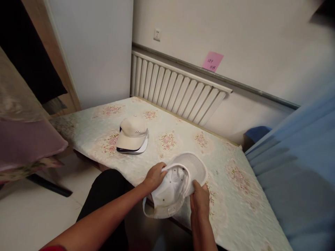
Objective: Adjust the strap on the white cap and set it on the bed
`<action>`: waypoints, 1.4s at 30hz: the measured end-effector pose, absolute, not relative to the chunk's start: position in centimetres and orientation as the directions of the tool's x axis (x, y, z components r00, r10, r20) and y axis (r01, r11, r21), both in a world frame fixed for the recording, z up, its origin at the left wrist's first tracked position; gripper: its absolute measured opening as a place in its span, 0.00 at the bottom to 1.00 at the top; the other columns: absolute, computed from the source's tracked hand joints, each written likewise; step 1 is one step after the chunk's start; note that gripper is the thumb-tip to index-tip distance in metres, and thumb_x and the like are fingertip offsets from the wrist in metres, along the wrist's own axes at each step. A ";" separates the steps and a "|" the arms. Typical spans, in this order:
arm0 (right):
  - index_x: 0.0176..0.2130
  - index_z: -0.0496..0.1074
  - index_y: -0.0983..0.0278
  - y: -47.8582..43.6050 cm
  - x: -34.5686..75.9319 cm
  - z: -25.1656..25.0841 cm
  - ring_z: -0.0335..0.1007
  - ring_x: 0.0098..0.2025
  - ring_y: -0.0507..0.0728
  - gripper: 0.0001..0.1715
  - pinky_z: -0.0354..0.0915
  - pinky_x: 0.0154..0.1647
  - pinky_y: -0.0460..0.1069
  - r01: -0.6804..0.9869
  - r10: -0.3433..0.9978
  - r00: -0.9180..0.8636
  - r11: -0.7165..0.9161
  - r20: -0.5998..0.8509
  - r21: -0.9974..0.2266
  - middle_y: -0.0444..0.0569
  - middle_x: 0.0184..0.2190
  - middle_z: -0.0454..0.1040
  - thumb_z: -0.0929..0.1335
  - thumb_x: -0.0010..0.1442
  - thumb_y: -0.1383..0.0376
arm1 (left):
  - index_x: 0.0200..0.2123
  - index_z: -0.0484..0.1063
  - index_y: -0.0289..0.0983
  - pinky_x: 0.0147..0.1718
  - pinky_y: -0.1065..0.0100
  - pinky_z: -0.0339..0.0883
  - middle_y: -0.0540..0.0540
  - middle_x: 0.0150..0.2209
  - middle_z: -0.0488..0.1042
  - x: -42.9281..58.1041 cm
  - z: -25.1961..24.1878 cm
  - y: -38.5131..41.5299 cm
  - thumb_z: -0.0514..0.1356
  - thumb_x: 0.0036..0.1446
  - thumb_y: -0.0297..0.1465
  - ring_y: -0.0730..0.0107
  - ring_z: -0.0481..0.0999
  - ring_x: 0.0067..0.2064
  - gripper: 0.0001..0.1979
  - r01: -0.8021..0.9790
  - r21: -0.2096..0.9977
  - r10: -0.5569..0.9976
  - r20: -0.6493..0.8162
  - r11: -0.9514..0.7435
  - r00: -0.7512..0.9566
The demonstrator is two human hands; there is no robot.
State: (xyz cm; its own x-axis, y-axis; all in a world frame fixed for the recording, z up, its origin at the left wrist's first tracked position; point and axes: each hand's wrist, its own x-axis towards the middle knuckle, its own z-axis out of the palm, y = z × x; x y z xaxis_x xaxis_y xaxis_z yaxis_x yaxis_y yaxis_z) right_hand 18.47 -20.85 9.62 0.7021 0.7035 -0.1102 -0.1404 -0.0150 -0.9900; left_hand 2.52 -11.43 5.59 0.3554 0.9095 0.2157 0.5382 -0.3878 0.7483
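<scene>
A white baseball cap (175, 181) lies upside down at the near edge of a floral mattress (230, 195), its brim pointing away from me. My left hand (155, 177) grips the cap's left rim with curled fingers. My right hand (199, 199) holds the cap's right side just below the brim. Farther back on the mattress rests a stack of caps (132, 138), a beige one with a small logo on top of a white one and a dark one.
A white radiator (172, 89) runs along the wall behind the mattress, with a pink sticky note (212, 61) above it. Blue fabric (300, 157) hangs at the right. Pink and floral cushions (23, 143) sit at the left. My dark-trousered knee (110, 188) is below the mattress edge.
</scene>
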 end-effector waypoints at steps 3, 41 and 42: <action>0.50 0.69 0.70 -20.9 18.6 9.6 0.73 0.34 0.58 0.30 0.68 0.35 0.49 -0.078 0.718 0.693 -0.015 -0.064 -0.997 0.49 0.32 0.79 0.66 0.48 0.60 | 0.32 0.69 0.39 0.37 0.69 0.58 0.48 0.31 0.71 2.6 5.7 -11.1 0.54 0.55 0.31 0.65 0.70 0.35 0.04 0.542 0.746 0.912 0.220 -0.386 0.347; 0.33 0.73 0.66 -15.8 25.6 5.3 0.68 0.25 0.57 0.19 0.60 0.28 0.48 0.651 0.782 0.585 -0.294 0.215 -0.700 0.48 0.22 0.75 0.63 0.48 0.55 | 0.46 0.65 0.37 0.42 0.67 0.65 0.44 0.42 0.72 0.5 4.2 -8.2 0.48 0.57 0.25 0.65 0.72 0.43 0.14 0.678 0.473 0.822 0.230 -0.563 0.521; 0.36 0.73 0.66 -16.2 25.7 5.1 0.69 0.26 0.57 0.20 0.60 0.29 0.48 0.643 0.778 0.591 -0.293 0.215 -0.707 0.47 0.23 0.75 0.63 0.48 0.56 | 0.47 0.65 0.37 0.43 0.66 0.65 0.44 0.43 0.71 0.0 4.1 -8.5 0.49 0.57 0.25 0.65 0.72 0.44 0.15 0.671 0.472 0.815 0.235 -0.572 0.529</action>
